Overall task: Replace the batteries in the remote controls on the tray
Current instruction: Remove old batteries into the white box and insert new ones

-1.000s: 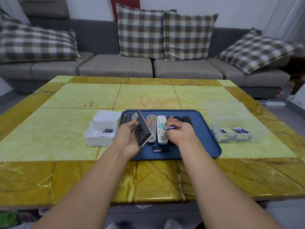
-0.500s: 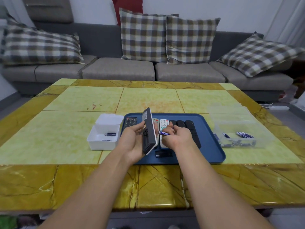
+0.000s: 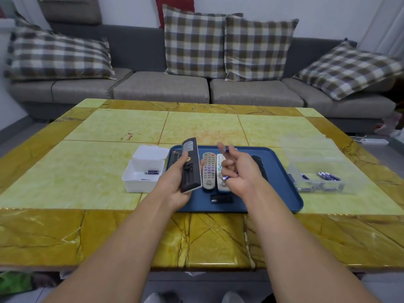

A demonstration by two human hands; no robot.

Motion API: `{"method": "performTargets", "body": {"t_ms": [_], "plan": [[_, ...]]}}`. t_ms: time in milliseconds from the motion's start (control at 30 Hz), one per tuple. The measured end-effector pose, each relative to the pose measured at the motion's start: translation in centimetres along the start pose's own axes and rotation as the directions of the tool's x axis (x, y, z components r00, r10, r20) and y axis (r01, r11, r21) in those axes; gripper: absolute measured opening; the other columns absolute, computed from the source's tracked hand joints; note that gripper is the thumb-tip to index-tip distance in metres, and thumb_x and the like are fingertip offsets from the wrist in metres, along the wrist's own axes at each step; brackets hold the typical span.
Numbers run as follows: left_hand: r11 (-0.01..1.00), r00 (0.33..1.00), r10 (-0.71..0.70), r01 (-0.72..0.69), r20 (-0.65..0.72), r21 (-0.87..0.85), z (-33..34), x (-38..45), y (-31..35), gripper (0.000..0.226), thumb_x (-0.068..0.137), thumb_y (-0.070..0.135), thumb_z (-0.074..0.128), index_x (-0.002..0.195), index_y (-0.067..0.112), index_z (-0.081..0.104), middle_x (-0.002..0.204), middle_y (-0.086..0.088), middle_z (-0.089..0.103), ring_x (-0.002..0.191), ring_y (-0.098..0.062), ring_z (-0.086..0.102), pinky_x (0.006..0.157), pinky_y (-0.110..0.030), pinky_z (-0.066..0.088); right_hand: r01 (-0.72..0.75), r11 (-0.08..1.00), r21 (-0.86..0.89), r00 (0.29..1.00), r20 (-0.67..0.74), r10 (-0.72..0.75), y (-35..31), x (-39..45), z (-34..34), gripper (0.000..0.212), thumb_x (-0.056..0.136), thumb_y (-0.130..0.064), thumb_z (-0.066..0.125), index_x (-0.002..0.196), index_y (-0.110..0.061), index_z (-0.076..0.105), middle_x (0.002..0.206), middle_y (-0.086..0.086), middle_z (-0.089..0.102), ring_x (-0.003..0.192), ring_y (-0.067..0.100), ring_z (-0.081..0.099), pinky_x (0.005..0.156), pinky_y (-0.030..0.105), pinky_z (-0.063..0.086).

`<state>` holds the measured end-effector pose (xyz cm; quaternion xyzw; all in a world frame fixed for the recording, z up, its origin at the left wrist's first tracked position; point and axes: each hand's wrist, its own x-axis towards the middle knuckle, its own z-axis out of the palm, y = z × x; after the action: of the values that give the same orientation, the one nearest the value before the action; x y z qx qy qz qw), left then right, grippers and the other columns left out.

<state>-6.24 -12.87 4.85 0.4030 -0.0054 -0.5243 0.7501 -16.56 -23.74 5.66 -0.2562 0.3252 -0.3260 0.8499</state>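
- We note the white box [image 3: 143,171] at 9 o'clock of the tray [image 3: 282,193], lid back, one battery [image 3: 151,172] lying inside.
- The left hand [image 3: 175,182] is wrapped round a black remote [image 3: 192,165], held tilted with its back toward us and the battery bay open. We cannot tell whether the bay is empty.
- Two light remotes [image 3: 208,170] lie flat on the tray at 3 o'clock of the held one. A small dark piece [image 3: 221,198], in our judgement the cover, rests on the tray at 6 o'clock of them.
- The right hand [image 3: 238,171] is raised above the tray, fingers partly curled. It pinches one purple battery [image 3: 228,149] at the fingertips and appears to tuck a second battery [image 3: 225,178] by the palm.
- A dark remote [image 3: 259,165] lies partly hidden behind that hand.
- The clear box [image 3: 317,178] at 3 o'clock of the tray holds several more batteries.
- Step in hand, as we judge it: loading fresh cells. We recommend steadying the black remote, checking polarity marks, seating the flat end against the spring first, and pressing each cell fully down before refitting the cover.
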Motion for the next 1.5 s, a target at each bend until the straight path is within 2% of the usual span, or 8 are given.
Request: {"method": "performTargets", "body": {"t_ms": [267,567,833,1100,1267,1367,1433,1500], "plan": [[1.0,0.991,0.006,-0.006,0.135,-0.003,-1.6,1.1,0.6,0.037,0.109,0.025,0.038,0.131,0.005,0.059,0.129,-0.016,0.068,0.121,-0.028,0.064,0.087,-0.04,0.058,0.344,0.708,-0.617,0.937,0.267,-0.223,0.3,-3.4,0.3,0.007,0.091,-0.019,0.072,0.096,-0.015,0.073,0.081,-0.003,0.072,0.049,0.008,0.04,0.041,0.017,0.028],[0.996,0.978,0.02,-0.038,0.209,0.078,-1.8,1.7,-0.1,0.04,0.108,0.025,0.043,0.139,0.002,0.049,0.134,-0.025,0.061,0.124,-0.041,0.059,0.105,-0.058,0.046,0.476,0.507,-0.719,0.878,0.354,-0.322,1.1,-3.5,-0.4,0.023,0.086,-0.014,0.078,0.101,-0.01,0.061,0.085,0.007,0.076,0.042,0.017,0.05,0.047,0.028,0.046],[0.995,0.952,-0.02,-0.012,0.306,0.1,-1.6,1.3,-0.5,0.031,0.108,0.029,0.041,0.135,0.017,0.047,0.13,-0.019,0.061,0.111,-0.039,0.065,0.093,-0.063,0.051,0.541,0.299,-0.786,0.829,0.44,-0.345,1.4,-2.5,-0.8,0.018,0.079,-0.018,0.084,0.089,-0.024,0.07,0.089,-0.007,0.073,0.057,0.015,0.064,0.057,0.038,0.058],[0.963,0.94,-0.146,0.064,0.308,0.26,-1.7,1.1,-0.6,0.055,0.106,0.048,0.035,0.142,0.01,0.052,0.131,-0.015,0.063,0.122,-0.031,0.063,0.099,-0.057,0.052,0.517,0.173,-0.838,0.839,0.456,-0.298,0.9,-2.4,-0.8,0.021,0.072,-0.027,0.089,0.088,-0.032,0.075,0.073,-0.006,0.054,0.058,0.004,0.05,0.051,0.03,0.054],[0.946,0.947,-0.105,0.001,0.303,0.324,-1.4,0.9,-1.0,0.038,0.106,0.027,0.048,0.142,0.017,0.05,0.134,-0.014,0.065,0.108,-0.029,0.068,0.098,-0.057,0.052,0.491,0.075,-0.868,0.839,0.448,-0.31,0.6,-2.8,-0.9,0.031,0.07,-0.03,0.09,0.091,-0.031,0.066,0.073,-0.004,0.052,0.055,0.002,0.051,0.045,0.013,0.044],[0.959,0.952,-0.077,-0.01,0.296,0.282,-1.3,1.0,-1.1,0.033,0.106,0.019,0.047,0.138,0.016,0.053,0.13,-0.017,0.067,0.111,-0.033,0.069,0.092,-0.055,0.056,0.488,0.237,-0.84,0.85,0.394,-0.349,0.7,-3.3,-0.6,0.026,0.073,-0.032,0.087,0.088,-0.025,0.068,0.072,0.001,0.052,0.061,0.011,0.06,0.049,0.017,0.046],[0.968,0.962,-0.061,-0.008,0.265,0.249,-1.2,1.1,-1.1,0.027,0.107,0.017,0.044,0.132,0.018,0.054,0.126,-0.017,0.069,0.105,-0.035,0.072,0.08,-0.052,0.061,0.382,0.628,-0.678,0.908,0.15,-0.391,0.1,-3.1,-0.6,0.025,0.079,-0.041,0.081,0.086,-0.02,0.067,0.069,0.004,0.053,0.05,0.009,0.046,0.044,0.022,0.037],[0.974,0.975,-0.032,-0.019,0.219,0.227,-1.1,1.1,-1.2,0.024,0.108,0.016,0.041,0.129,0.017,0.053,0.122,-0.016,0.071,0.1,-0.034,0.074,0.07,-0.048,0.062,0.158,0.97,-0.184,0.973,-0.138,-0.185,-1.0,-2.2,-1.3,0.026,0.09,-0.041,0.07,0.083,-0.017,0.062,0.058,-0.001,0.045,0.043,0.008,0.03,0.037,0.019,0.023]]}}
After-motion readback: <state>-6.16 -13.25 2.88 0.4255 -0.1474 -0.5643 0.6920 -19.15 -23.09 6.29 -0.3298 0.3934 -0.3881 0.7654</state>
